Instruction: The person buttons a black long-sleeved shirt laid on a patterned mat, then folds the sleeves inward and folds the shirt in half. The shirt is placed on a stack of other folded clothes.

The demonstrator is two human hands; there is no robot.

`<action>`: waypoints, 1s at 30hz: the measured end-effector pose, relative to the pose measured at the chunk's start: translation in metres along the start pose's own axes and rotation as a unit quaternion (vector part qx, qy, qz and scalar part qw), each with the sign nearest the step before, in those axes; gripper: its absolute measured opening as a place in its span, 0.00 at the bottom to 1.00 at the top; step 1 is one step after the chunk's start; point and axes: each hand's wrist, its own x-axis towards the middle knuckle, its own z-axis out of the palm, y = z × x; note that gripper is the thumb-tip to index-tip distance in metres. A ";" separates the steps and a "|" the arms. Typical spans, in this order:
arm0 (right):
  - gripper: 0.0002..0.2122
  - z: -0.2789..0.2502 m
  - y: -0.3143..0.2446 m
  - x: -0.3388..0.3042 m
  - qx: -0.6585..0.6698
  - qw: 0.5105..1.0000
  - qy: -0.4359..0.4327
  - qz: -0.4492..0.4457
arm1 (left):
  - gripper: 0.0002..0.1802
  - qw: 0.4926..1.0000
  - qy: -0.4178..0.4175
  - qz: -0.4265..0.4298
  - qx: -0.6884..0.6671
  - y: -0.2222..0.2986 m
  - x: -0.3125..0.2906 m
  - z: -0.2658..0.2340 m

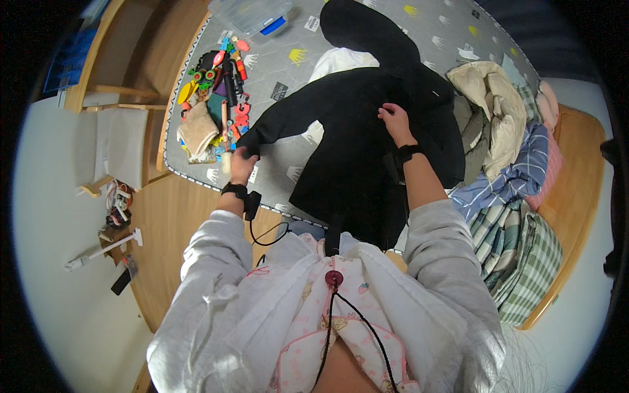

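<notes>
A black long-sleeved top [354, 150] is spread over the grey patterned bed cover [262, 190] in front of me. One sleeve reaches left, and my left hand [242, 167] has its fingers closed on the cuff end. The other sleeve curves away toward the far side. My right hand [397, 126] rests over the body of the top, thumb and fingers pinched on the black cloth; the exact grip is hard to see. White cloth [344, 60] shows from under the top. Its near edge hangs over the bed's front edge toward my body.
Beside my left hand lies a heap of small toys [219, 85] with a beige cloth [198, 128]. A clear plastic box [246, 16] with a blue latch stands behind it. To the right are a cream padded garment [501, 98], a blue checked cloth [517, 173] and green checked bedding [524, 262].
</notes>
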 end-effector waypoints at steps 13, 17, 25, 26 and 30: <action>0.04 -0.045 -0.027 -0.116 0.183 0.978 0.094 -0.044 | 0.21 0.901 -0.257 0.312 -0.159 0.240 -0.060 0.042; 0.03 -0.054 -0.035 -0.153 0.229 0.964 0.122 -0.057 | 0.19 0.879 -0.280 0.350 -0.164 0.270 -0.086 0.045; 0.11 -0.063 -0.042 -0.210 0.286 0.934 0.189 -0.101 | 0.19 0.863 -0.254 0.404 -0.166 0.288 -0.122 0.054; 0.11 -0.065 -0.041 -0.215 0.274 0.936 0.197 -0.103 | 0.18 0.864 -0.260 0.395 -0.174 0.290 -0.127 0.055; 0.09 -0.072 -0.034 -0.232 0.163 0.954 0.217 -0.125 | 0.16 0.854 -0.296 0.393 -0.168 0.297 -0.146 0.055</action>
